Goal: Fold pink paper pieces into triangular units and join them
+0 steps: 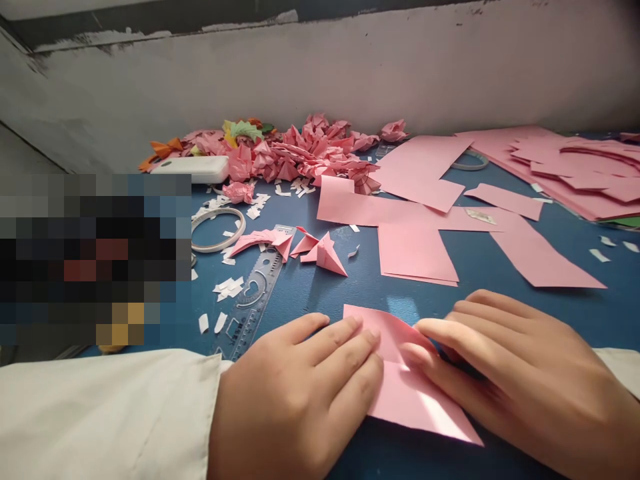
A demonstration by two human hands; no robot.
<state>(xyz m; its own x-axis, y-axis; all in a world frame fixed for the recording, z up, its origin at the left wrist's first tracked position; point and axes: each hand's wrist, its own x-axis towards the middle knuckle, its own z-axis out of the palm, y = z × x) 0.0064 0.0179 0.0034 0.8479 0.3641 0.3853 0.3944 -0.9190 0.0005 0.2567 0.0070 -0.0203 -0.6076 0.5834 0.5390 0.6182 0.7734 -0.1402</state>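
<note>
Pressing pink paper sheet (407, 400) flat onto tabletop (500, 307) just right of ruler (254, 293) with left hand (300, 393) and right hand (525, 380), fingers (343, 333) outstretched, gripping nothing; looks light, thin, crease-prone, best pinched at corner farthest from ruler.

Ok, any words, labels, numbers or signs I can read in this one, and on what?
No text here can be read.
Ruler: markings too small and blurred to read.
White box: one small dark mark, unreadable.
Nearest pink paper: blank.
</note>
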